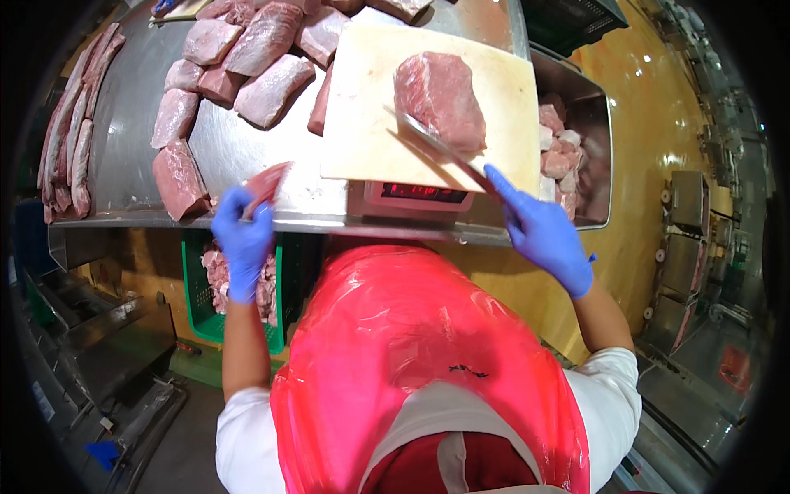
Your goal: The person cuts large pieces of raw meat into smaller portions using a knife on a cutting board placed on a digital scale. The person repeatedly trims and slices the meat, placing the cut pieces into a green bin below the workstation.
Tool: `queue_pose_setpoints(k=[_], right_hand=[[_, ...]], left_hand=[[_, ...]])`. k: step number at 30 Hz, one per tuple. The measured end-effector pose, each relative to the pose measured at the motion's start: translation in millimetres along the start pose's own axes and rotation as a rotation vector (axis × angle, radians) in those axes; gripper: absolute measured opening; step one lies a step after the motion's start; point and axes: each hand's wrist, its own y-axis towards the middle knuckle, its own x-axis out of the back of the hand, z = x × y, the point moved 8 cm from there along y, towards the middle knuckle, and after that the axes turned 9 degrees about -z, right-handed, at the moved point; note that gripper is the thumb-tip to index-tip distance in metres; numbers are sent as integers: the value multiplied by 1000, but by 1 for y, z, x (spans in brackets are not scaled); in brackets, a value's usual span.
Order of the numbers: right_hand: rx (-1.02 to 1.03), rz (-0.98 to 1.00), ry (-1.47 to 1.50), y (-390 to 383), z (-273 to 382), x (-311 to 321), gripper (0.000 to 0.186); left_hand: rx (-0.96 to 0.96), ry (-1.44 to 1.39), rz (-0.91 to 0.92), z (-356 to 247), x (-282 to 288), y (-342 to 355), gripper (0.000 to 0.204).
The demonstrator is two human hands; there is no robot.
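Observation:
My left hand (243,235), in a blue glove, pinches a thin slice of red meat (267,183) over the front edge of the steel table. My gloved right hand (539,230) grips a knife (444,150) by its handle, the blade pointing up and left across the cutting board (362,115). On the board lies a thick boneless piece of pork (440,99), its near left side close to the blade; I cannot tell whether they touch. Below my left hand, a green crate (197,305) holds small meat trimmings (267,288).
Several large meat pieces (263,41) lie on the steel table (123,148), with long strips (74,123) at its far left. A scale with a red display (420,193) sits under the board's front. Right of it, a steel tub (605,165) contains meat chunks (559,156).

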Motion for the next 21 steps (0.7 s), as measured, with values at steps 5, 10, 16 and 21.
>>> queue_pose_setpoints(k=[5,10,16,21], right_hand=[[-72,-425,744,92,-39,16,53],[-338,-788,1430,135,-64,-49,24],[-298,-764,1431,124,1,-53,28],[-358,-223,1039,54,-18,-49,47]], left_hand=[[166,984,491,175,80,-93,61],[-107,-126,35,-10,-74,30,53],[-148,-477,350,-96,-235,81,51],[-317,-144,132,-104,-159,23,35]])
